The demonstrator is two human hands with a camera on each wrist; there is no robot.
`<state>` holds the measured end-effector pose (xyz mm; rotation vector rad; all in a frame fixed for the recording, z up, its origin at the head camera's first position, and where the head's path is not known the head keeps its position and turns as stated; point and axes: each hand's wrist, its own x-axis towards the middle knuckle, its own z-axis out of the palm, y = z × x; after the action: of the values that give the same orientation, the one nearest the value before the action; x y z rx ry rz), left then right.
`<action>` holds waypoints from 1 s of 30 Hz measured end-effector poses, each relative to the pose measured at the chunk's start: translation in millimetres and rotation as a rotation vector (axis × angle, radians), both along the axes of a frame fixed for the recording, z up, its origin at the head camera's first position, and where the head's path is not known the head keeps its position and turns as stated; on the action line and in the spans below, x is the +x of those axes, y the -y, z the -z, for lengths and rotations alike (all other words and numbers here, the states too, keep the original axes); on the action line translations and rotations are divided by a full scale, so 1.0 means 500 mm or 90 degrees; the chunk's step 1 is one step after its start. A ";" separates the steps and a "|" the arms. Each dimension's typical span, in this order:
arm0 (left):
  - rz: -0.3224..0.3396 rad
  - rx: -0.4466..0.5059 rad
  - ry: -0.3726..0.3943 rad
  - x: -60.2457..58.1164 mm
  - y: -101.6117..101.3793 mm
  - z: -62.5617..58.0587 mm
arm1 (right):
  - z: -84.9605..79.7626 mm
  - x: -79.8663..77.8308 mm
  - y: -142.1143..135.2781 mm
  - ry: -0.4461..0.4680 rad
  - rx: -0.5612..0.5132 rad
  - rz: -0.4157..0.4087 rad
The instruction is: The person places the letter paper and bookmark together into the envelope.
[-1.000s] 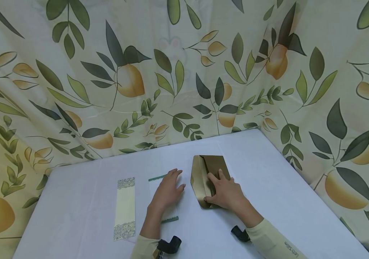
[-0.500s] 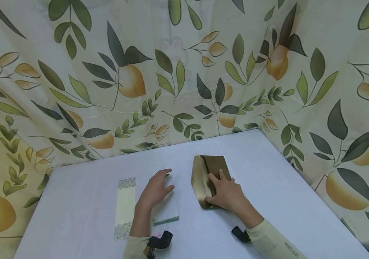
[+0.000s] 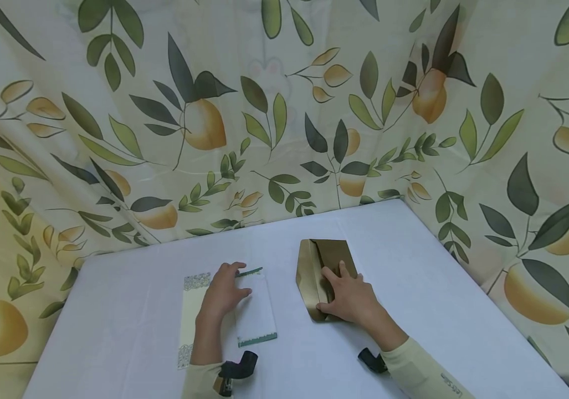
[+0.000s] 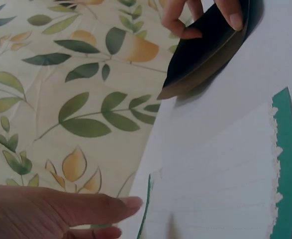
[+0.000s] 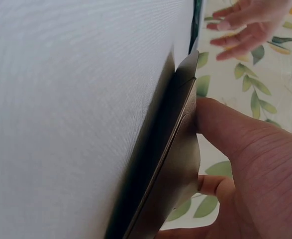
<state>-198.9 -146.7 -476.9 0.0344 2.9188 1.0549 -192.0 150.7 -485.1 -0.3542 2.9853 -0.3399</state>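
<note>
On the table's right half lies a gold envelope (image 3: 309, 277) with its flap folded out to the left. My right hand (image 3: 353, 297) rests on it, fingers spread, pressing the envelope down; the thumb (image 5: 220, 122) touches its surface in the right wrist view. My left hand (image 3: 220, 295) hovers between a cream paper strip (image 3: 189, 310) with patterned ends and white lined notepaper (image 3: 256, 310) with green borders. Its fingers are loosely extended near the notepaper's far green edge, holding nothing. Hand and forearm cover part of the cream strip.
A white cloth covers the table (image 3: 129, 310). A curtain (image 3: 284, 138) printed with leaves and fruit hangs behind and along the sides. Black wrist devices (image 3: 239, 367) sit by both sleeves.
My left hand has moved left from over the notepaper, uncovering most of it and now covering part of the cream strip. The right hand stays on the envelope.
</note>
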 end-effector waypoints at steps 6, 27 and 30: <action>-0.057 -0.037 0.053 0.008 0.010 -0.003 | -0.002 0.001 0.001 0.009 -0.001 -0.002; -0.106 -0.045 0.138 0.027 -0.025 -0.008 | -0.005 0.004 0.000 0.007 -0.012 -0.009; -0.111 -0.041 0.135 0.029 -0.031 -0.011 | -0.006 0.004 -0.001 0.008 -0.014 -0.009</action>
<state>-184.5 -131.1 -471.2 -0.3189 2.7993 0.9205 -190.1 151.0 -481.8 -0.3728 2.9680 -0.3720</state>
